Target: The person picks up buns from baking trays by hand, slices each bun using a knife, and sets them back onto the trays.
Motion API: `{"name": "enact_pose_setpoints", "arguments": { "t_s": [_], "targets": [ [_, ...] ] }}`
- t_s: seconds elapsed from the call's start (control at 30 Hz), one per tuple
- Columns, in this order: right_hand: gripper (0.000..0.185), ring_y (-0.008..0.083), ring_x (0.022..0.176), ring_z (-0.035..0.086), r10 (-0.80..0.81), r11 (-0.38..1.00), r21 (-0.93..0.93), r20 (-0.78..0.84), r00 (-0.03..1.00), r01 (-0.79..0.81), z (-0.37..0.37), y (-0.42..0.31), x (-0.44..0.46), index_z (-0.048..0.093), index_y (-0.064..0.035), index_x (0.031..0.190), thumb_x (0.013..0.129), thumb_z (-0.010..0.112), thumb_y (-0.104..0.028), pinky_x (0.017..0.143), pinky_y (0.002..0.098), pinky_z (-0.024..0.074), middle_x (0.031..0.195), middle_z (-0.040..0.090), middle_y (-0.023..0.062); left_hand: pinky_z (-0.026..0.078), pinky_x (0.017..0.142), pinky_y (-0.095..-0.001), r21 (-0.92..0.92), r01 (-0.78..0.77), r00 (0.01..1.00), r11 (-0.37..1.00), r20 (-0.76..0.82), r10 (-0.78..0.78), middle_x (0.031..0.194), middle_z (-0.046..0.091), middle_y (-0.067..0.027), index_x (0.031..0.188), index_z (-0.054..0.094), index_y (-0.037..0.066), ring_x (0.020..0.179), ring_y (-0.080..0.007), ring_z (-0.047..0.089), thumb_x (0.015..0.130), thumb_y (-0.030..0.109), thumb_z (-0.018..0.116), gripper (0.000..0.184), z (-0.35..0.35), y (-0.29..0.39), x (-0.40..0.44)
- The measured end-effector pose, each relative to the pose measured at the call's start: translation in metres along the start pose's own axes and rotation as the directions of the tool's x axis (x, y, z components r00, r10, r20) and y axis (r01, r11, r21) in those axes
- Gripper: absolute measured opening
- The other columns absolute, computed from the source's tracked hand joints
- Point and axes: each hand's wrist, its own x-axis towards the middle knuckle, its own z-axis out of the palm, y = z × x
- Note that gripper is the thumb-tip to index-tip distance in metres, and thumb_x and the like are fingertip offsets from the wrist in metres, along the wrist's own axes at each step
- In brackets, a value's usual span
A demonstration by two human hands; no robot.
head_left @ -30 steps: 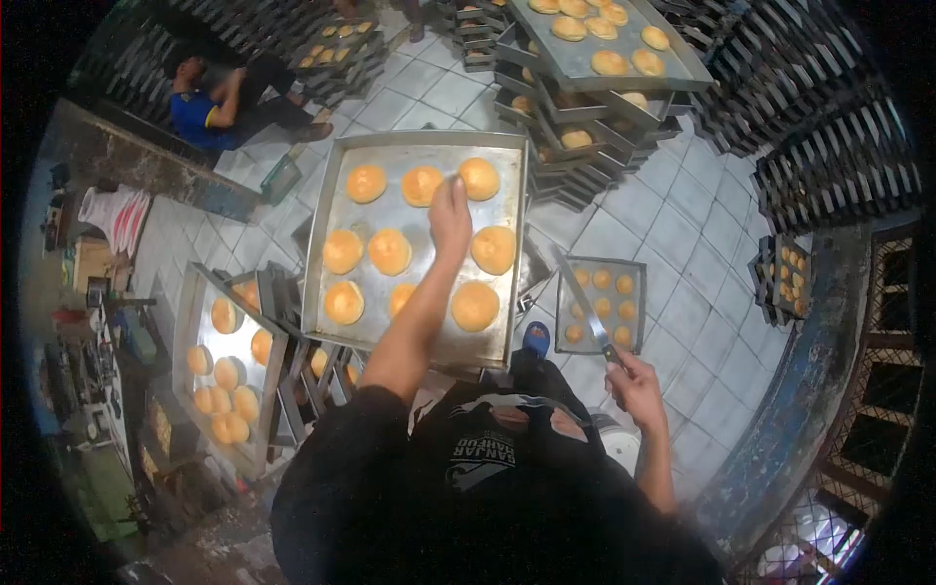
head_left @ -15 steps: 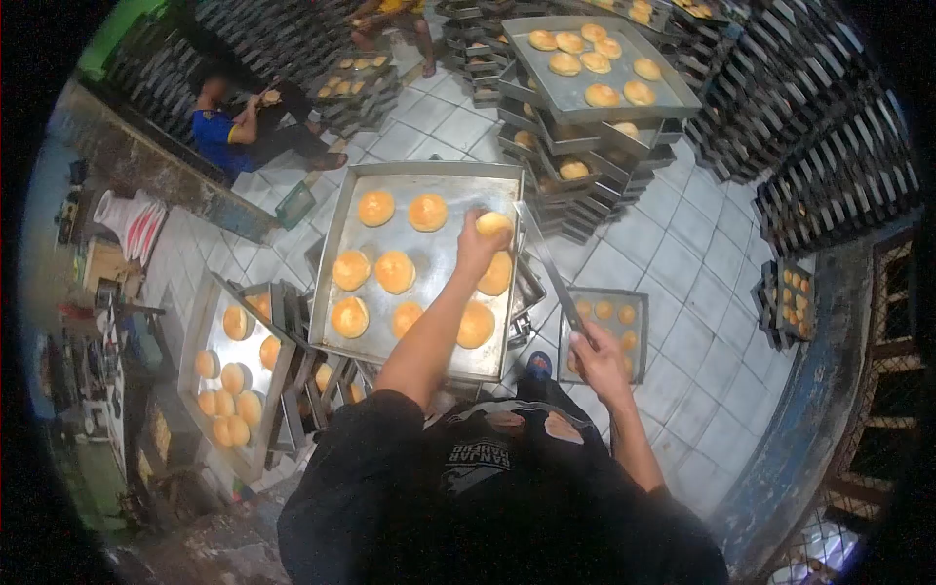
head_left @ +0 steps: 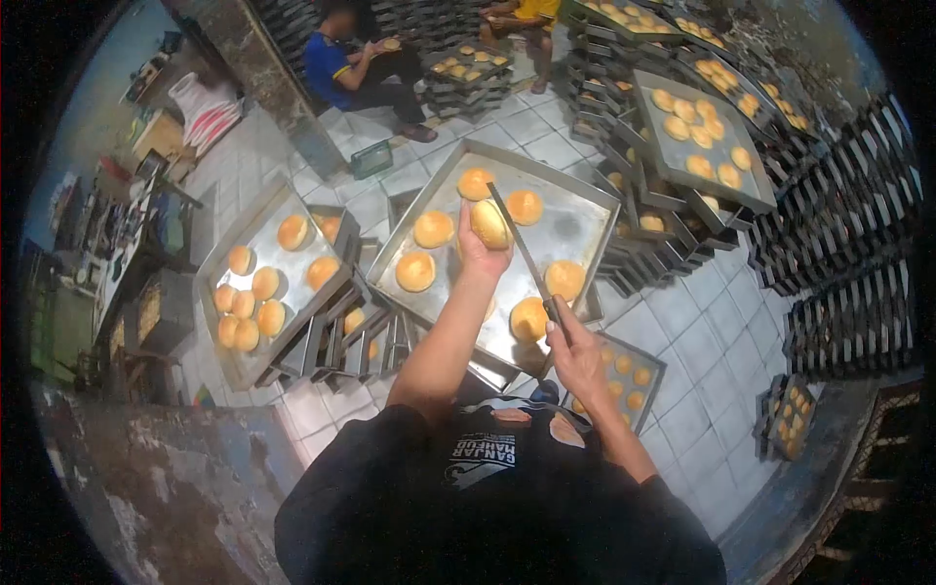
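My left hand (head_left: 480,258) is closed round a round golden bun (head_left: 491,225), held above the middle of a square metal baking tray (head_left: 565,237). In my right hand (head_left: 579,355) is the dark handle of a long, narrow-bladed knife (head_left: 527,255). The blade slants up and left, and its far part lies at the right side of the bun; whether it has cut in I cannot tell. Several more buns, such as one golden bun (head_left: 414,271) at the left, rest on the tray. My left forearm covers part of the tray.
Left stands another tray of buns (head_left: 265,283) on a stack. Tall stacks topped by a bun tray (head_left: 717,168) rise at the right. A low bun tray (head_left: 648,375) lies by my right arm. A person in blue (head_left: 331,73) and a person in yellow (head_left: 531,15) sit beyond.
My left hand has lifted the bun from the tray's right side. The knife has come from beside the tray to the bun. The view has turned, shifting the surroundings.
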Motion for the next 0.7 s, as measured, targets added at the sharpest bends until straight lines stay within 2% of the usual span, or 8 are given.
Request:
{"name": "enact_pose_setpoints", "arguments": {
  "t_s": [0.17,0.27,0.33,0.4,0.47,0.5,0.67,0.7],
  "targets": [
    [0.046,0.0364,0.113,0.069,-0.023,0.999,-0.037,-0.003,1.000,0.023,0.011,0.001,-0.008,0.053,0.0024,0.144,0.102,0.057,-0.018,0.096,0.0380,0.0512,0.122,0.068,0.0292,0.058,0.082,-0.0364,-0.009,-0.022,1.000,1.000,0.009,0.022,0.098,0.072,0.0001,0.111,0.068,0.016,0.092,-0.0185,0.070,0.096,0.049,0.065,0.036,0.002,0.007,-0.007],
    [0.045,0.0344,0.111,0.070,-0.083,0.996,-0.031,-0.066,0.994,0.081,0.019,0.004,-0.007,0.054,0.0033,0.142,0.102,0.056,-0.017,0.095,0.0373,0.0517,0.122,0.068,0.0277,0.056,0.073,-0.0353,0.048,-0.018,1.000,0.999,0.001,0.018,0.088,0.071,-0.0001,0.097,0.069,0.017,0.082,-0.0176,0.068,0.088,0.058,0.072,0.042,0.009,-0.003,-0.021],
    [0.045,0.0338,0.109,0.071,-0.088,0.996,-0.043,-0.095,0.992,0.084,0.019,-0.007,0.007,0.054,0.0027,0.142,0.102,0.057,-0.018,0.094,0.0373,0.0522,0.119,0.069,0.0281,0.057,0.075,-0.0369,0.154,0.051,0.996,0.987,0.059,-0.061,0.090,0.071,-0.0003,0.098,0.069,0.017,0.084,-0.0183,0.069,0.089,0.054,0.073,0.039,0.013,-0.018,-0.042],
    [0.045,0.0333,0.107,0.071,-0.094,0.995,-0.054,-0.126,0.988,0.088,0.017,-0.012,0.022,0.055,0.0021,0.142,0.102,0.057,-0.018,0.092,0.0373,0.0527,0.116,0.069,0.0285,0.057,0.078,-0.0381,0.151,0.092,0.990,0.984,0.087,-0.106,0.091,0.072,-0.0005,0.099,0.068,0.017,0.086,-0.0191,0.069,0.090,0.052,0.073,0.037,0.008,-0.028,-0.046],
    [0.045,0.0325,0.102,0.073,-0.113,0.992,-0.064,-0.095,0.989,0.107,0.014,-0.014,0.033,0.055,0.0004,0.143,0.102,0.057,-0.019,0.089,0.0377,0.0534,0.110,0.070,0.0296,0.057,0.084,-0.0387,0.091,0.095,0.991,0.991,0.086,-0.103,0.100,0.072,-0.0024,0.113,0.066,0.014,0.092,-0.0198,0.069,0.099,0.048,0.062,0.037,0.009,-0.027,-0.043],
    [0.046,0.0329,0.097,0.073,-0.035,0.997,-0.073,-0.052,0.998,0.031,0.009,-0.024,0.025,0.054,-0.0013,0.144,0.101,0.058,-0.019,0.086,0.0389,0.0537,0.105,0.070,0.0297,0.057,0.084,-0.0392,0.100,0.053,0.998,0.994,0.021,-0.056,0.099,0.071,-0.0028,0.112,0.066,0.014,0.093,-0.0202,0.069,0.099,0.049,0.062,0.037,0.012,-0.021,-0.037],
    [0.047,0.0282,0.084,0.072,-0.080,0.991,-0.111,-0.042,0.996,0.075,0.009,-0.002,-0.013,0.054,-0.0023,0.145,0.102,0.057,-0.021,0.080,0.0377,0.0540,0.094,0.070,0.0255,0.056,0.086,-0.0384,0.107,-0.014,0.995,0.994,0.096,0.004,0.102,0.072,-0.0022,0.115,0.066,0.014,0.095,-0.0199,0.069,0.099,0.048,0.062,0.037,0.012,0.006,-0.032],
    [0.047,0.0268,0.081,0.070,-0.064,0.994,-0.090,-0.061,0.996,0.059,0.010,-0.003,-0.009,0.053,-0.0023,0.145,0.102,0.057,-0.021,0.079,0.0373,0.0539,0.090,0.070,0.0240,0.056,0.085,-0.0383,0.190,-0.016,0.995,0.982,0.098,-0.003,0.098,0.071,-0.0012,0.109,0.067,0.015,0.092,-0.0187,0.069,0.097,0.051,0.065,0.038,0.015,-0.004,-0.043]
  ]
}}
